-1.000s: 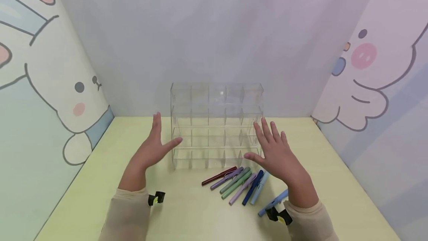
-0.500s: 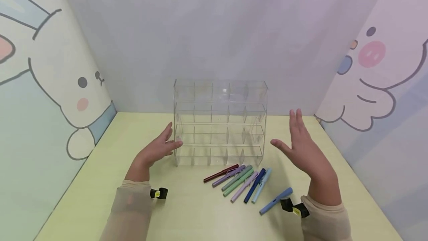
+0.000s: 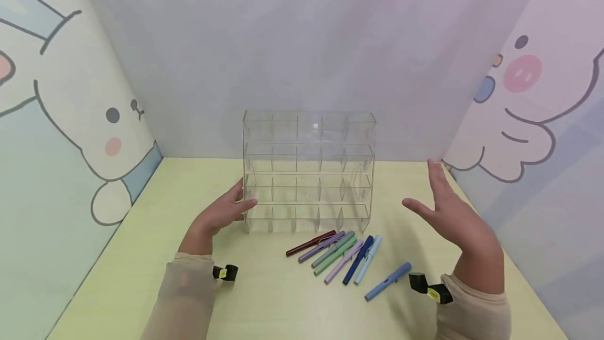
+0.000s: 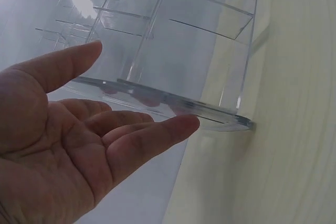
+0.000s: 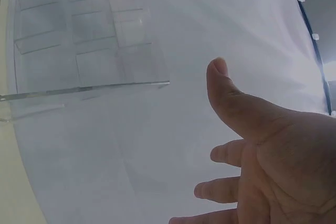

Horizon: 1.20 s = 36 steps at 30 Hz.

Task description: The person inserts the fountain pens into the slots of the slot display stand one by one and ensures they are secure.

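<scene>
Nearest to us, two beige sleeves (image 3: 474, 311) reach in over a pale yellow-green table (image 3: 264, 298), its near part catching a soft shine, a shadow falling beneath the right arm. Just left of that shadow, a blue pen (image 3: 388, 281) lies slanted, apart from the rest. A little farther, seven pens (image 3: 335, 256) fan out side by side, dark red at the left, light blue at the right. Here's the right hand (image 3: 454, 219), raised and released, thumb spread, well to the right of the clear rack (image 3: 309, 190). Over at the rack's left panel, the left hand (image 3: 220, 215) is ungripped, fingers extended outside it; whether fingertips touch, I can't tell. The rack stands upright beyond the pens, four tiers high. Behind it, a grey backdrop (image 3: 302, 41); cartoon animals fill the left wall (image 3: 71, 135) and right wall (image 3: 524, 119).
</scene>
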Motion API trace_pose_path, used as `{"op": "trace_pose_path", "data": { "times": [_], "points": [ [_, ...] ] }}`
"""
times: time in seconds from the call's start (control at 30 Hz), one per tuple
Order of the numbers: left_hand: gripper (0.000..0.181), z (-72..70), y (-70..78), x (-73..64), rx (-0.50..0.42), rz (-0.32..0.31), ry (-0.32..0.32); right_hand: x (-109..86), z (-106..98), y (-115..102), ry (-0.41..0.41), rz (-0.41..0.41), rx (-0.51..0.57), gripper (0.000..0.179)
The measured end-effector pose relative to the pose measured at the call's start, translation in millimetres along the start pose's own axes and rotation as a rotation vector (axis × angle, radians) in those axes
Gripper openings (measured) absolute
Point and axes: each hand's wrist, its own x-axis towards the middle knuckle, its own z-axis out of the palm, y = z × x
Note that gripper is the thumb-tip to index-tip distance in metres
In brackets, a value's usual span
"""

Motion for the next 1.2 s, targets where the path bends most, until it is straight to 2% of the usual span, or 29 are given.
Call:
{"op": "trace_pose_path", "data": {
  "times": [0.2,0.4,0.5,0.73,0.9,1.07,1.2],
  "points": [
    [0.085,1.9,-3.4,3.5,-0.003,0.026,-0.005,-12.0,-10,5,-0.013,0.029,-0.038,0.101],
    [0.077,6.0,-2.8,4.1,0.007,0.039,0.003,-28.7,-24,11,-0.052,0.096,-0.084,0.095],
    [0.073,6.1,-1.8,4.0,0.008,0.046,0.001,-31.6,-23,16,-0.071,0.112,-0.128,0.093],
    [0.071,1.7,-2.5,3.7,0.009,0.06,0.007,-23.0,5,20,-0.13,0.044,-0.187,0.094],
    [0.072,0.6,-1.8,2.9,0.013,0.052,0.003,-15.4,31,24,-0.232,-0.002,-0.2,0.092],
    [0.073,-0.3,-2.5,4.1,0.019,0.041,0.012,-13.2,53,31,-0.34,-0.001,-0.209,0.074],
    [0.072,0.4,-3.5,5.1,0.008,0.043,0.011,-16.0,66,37,-0.392,-0.018,-0.228,0.054]
  ]
}}
